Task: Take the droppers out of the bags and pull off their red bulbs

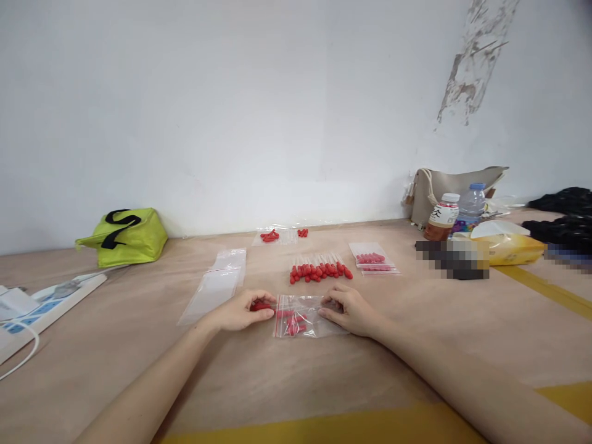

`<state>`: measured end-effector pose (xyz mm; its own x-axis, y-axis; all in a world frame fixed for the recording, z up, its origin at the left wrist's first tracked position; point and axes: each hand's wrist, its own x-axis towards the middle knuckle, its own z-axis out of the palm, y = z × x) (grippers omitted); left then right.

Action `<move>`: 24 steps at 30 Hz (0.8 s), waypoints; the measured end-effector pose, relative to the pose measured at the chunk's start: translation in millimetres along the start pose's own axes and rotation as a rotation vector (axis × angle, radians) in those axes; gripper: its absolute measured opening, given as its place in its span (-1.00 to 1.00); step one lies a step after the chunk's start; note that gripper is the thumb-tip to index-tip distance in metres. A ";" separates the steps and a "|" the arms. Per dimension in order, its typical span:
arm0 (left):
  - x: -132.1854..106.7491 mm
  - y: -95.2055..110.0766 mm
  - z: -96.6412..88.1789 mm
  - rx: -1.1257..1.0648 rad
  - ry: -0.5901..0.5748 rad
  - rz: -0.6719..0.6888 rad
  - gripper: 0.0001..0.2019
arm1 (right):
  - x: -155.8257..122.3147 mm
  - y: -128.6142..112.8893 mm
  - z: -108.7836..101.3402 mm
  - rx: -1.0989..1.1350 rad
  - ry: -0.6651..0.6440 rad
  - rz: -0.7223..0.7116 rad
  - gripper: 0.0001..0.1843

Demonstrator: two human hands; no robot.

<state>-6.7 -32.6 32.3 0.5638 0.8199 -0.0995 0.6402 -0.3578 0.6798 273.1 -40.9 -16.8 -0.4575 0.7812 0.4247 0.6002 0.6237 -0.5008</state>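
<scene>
My left hand (245,310) is closed around a small red piece (261,306) at the left, zip-edged mouth of a clear zip bag (314,324). Inside the bag lie several short red pieces (295,325). My right hand (348,309) curls over the bag's right part, thumb and fingers pinching its film. Just beyond the bag is a row of thin pale sticks with rounded red ends (319,271). To the left lies a stack of flat clear zip bags (217,280). On the right, filled zip bags (372,259) hold similar red pieces.
More red pieces (270,236) lie on clear plastic near the wall. At left are a lime-green bag (134,237) and a white power strip (50,311). At right stand a brown drink bottle (443,217), a clear bottle (472,202), a grey bag (419,197) and a yellow tissue pack (513,248).
</scene>
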 end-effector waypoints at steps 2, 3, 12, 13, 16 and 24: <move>2.0 2.4 4.0 0.085 0.040 0.009 -0.68 | -0.2 0.1 0.1 0.001 -0.001 -0.001 -0.81; 1.9 3.4 4.3 0.130 0.050 -0.001 -0.72 | -0.2 0.2 0.2 0.002 -0.001 -0.005 -0.81; -42.7 -11.4 -64.0 0.009 -0.021 -0.370 -0.83 | -0.5 1.9 0.7 0.018 0.001 -0.031 -0.82; -40.7 -12.9 -68.0 -0.075 0.058 -0.370 -0.81 | -0.4 1.9 0.8 0.020 0.001 -0.033 -0.82; -12.7 -12.3 -62.3 -0.328 0.305 -0.404 -0.74 | -0.1 2.0 1.1 0.023 0.004 -0.032 -0.82; 102.4 -4.8 -15.9 -0.415 0.282 -0.545 -0.83 | -0.3 0.7 1.0 0.015 0.008 -0.033 -0.81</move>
<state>39.6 60.2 30.5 0.0311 0.9367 -0.3488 0.5091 0.2855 0.8120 273.1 -40.7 -18.0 -0.4720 0.7598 0.4471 0.5749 0.6498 -0.4972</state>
